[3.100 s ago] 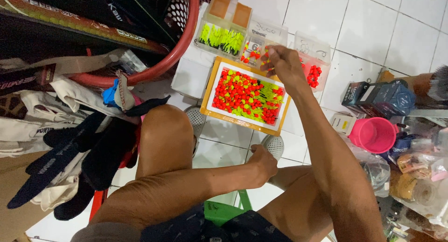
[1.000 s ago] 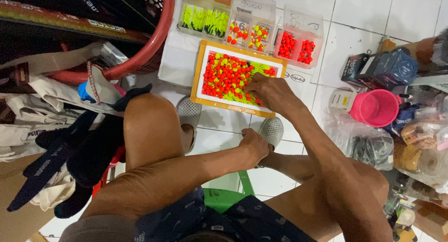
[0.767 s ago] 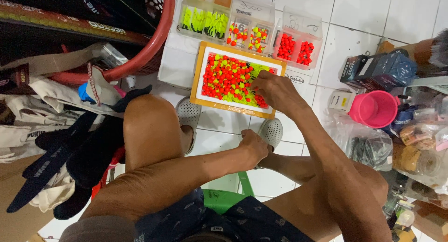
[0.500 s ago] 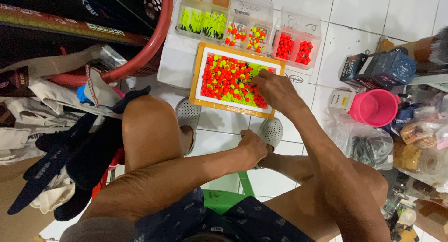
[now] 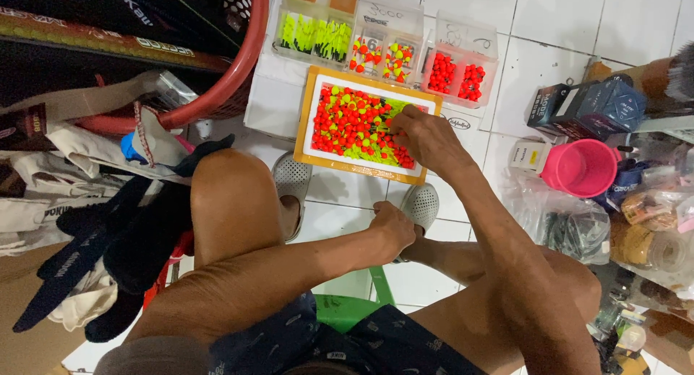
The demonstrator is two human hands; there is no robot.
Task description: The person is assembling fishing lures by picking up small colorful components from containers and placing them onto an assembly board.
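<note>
Seated on a green plastic stool (image 5: 347,310) over a white tiled floor (image 5: 549,28), bare knees spread, grey perforated clogs (image 5: 291,181) on both feet. Far left, a big red basket (image 5: 235,86) above a heap of dark and pale cloths (image 5: 108,230). Far right, a pink cup (image 5: 582,167) beside dark boxes (image 5: 589,107) and clear bags.

Between the feet and the wall, an orange-rimmed white tray (image 5: 365,123) flat on the floor, heaped with small red and yellow-green floats (image 5: 347,122). Just beyond it, clear compartment boxes (image 5: 387,46) sorted by colour: yellow-green, mixed, red.

Right hand (image 5: 426,135) down over the tray's right part, fingers bent and pinched together in the floats; grip on any single float too small to tell. Left hand (image 5: 394,227) loosely curled, resting at the right ankle, holding nothing visible.
</note>
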